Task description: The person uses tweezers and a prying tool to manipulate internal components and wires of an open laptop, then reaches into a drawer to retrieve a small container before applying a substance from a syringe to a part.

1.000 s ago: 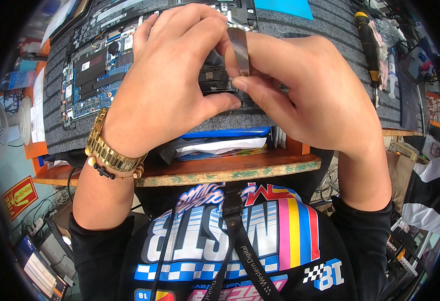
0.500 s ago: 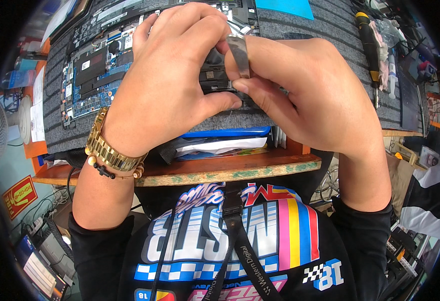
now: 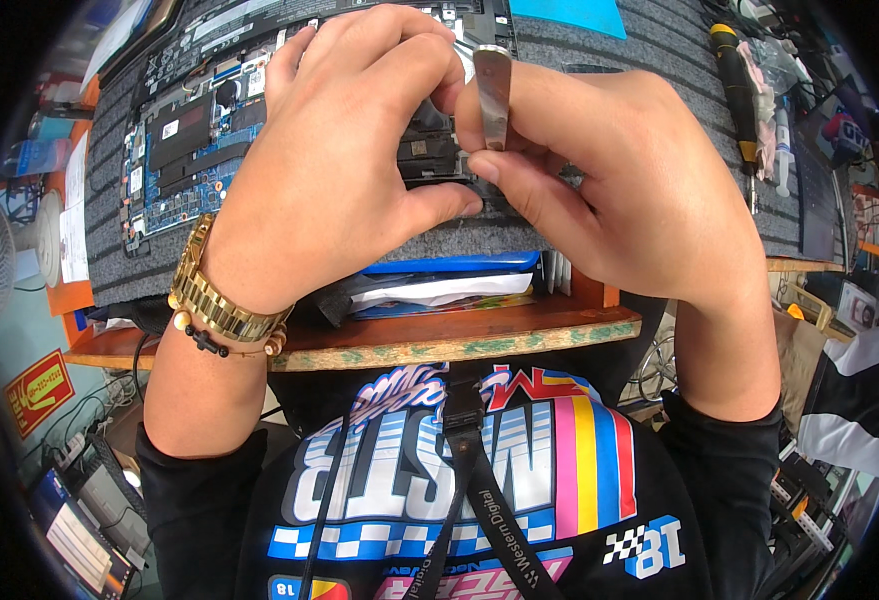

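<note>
An opened laptop with exposed board and battery lies on a grey striped mat. My left hand arches over its middle, fingers curled and thumb extended near its lower edge; what the fingertips grip is hidden. My right hand pinches a metal tool, which looks like tweezers, standing nearly upright over a dark component between the hands. The tool's lower end is hidden by my fingers.
A blue sheet lies at the back. A yellow-black screwdriver and a syringe lie at the right. Below the mat is a wooden shelf edge with papers and a blue folder.
My right hand and the metal tool have shifted slightly right, and the tool stands more upright. My left hand has barely moved, its knuckles slightly shifted.
</note>
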### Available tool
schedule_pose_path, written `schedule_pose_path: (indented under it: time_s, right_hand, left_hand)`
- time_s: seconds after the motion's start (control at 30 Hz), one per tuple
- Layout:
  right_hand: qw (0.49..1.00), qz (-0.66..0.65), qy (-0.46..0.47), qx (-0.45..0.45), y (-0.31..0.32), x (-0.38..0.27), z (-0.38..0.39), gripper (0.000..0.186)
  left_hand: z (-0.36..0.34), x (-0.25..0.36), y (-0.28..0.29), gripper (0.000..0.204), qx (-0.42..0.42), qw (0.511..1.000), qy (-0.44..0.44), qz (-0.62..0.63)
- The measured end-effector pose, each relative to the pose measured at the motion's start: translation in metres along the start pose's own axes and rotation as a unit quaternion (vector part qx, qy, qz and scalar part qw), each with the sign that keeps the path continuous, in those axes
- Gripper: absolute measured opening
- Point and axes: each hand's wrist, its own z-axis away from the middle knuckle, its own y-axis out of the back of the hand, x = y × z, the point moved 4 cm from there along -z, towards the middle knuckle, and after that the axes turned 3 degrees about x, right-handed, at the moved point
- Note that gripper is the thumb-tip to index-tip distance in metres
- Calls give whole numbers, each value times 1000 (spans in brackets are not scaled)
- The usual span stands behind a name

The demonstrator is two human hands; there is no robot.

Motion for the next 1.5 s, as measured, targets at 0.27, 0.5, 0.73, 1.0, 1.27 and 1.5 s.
schedule_pose_path:
  time_s: [0.27, 0.5, 0.73, 1.0, 1.27, 1.5]
  right_hand:
    - [998, -36, -46, 26, 14, 4, 2, 12]
    - [884, -355, -200, 231, 2, 30, 68, 17]
    - [854, -392, -216, 264, -13, 37, 80, 19]
    - [902, -280, -239, 224, -10, 34, 75, 14]
    - [925, -256, -187, 210, -10, 34, 70, 15]
    - [927, -253, -188, 201, -11, 34, 69, 17]
  left_hand:
    - [5, -4, 2, 61, -1, 1000, 22, 20]
    - [-4, 5, 5, 54, -22, 996, 53, 75]
    - [-5, 7, 1, 45, -52, 993, 40, 98]
    - [-7, 10, -4, 33, -86, 988, 47, 123]
    - [-8, 8, -6, 38, -83, 987, 53, 131]
    - [-7, 6, -5, 40, -75, 987, 48, 135]
